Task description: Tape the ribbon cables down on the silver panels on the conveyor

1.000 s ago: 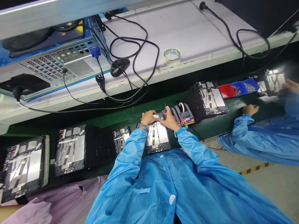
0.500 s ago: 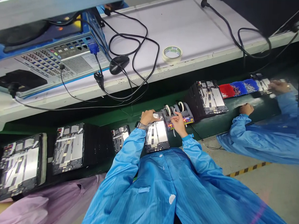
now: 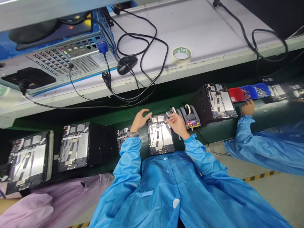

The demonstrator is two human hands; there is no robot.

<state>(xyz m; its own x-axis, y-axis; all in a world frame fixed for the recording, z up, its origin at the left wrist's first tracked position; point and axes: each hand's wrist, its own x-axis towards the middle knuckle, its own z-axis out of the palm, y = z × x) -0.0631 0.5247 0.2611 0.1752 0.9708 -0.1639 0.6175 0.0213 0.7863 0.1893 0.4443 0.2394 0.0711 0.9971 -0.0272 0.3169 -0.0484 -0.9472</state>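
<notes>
An opened tablet [image 3: 161, 136] with silver plates and dark ribbon cables lies on the green bench in front of me. At its upper left corner is my left hand [image 3: 140, 120], fingers apart, thumb near the edge; whether it touches is hard to tell. My right hand [image 3: 177, 123] is over the upper right corner, its fingertips pinched on a small white strip of tape [image 3: 167, 114]. Just right of it stand tape dispensers [image 3: 190, 117] with white rolls and a lit display, partly covered by that hand.
Stacks of opened tablets stand left [image 3: 73, 147] and right [image 3: 219, 101]. Red [image 3: 235, 94] and blue bins [image 3: 261, 90] hold small parts. A co-worker's blue sleeve [image 3: 251, 138] is at right, a pink sleeve [image 3: 29, 209] at left. On the shelf above lie cables, a mouse [image 3: 127, 65] and a tape roll [image 3: 181, 54].
My right hand has moved left from the dispensers to the tablet's corner with a tape strip. My left hand has shifted left, off the tablet's top. The view has shifted slightly.
</notes>
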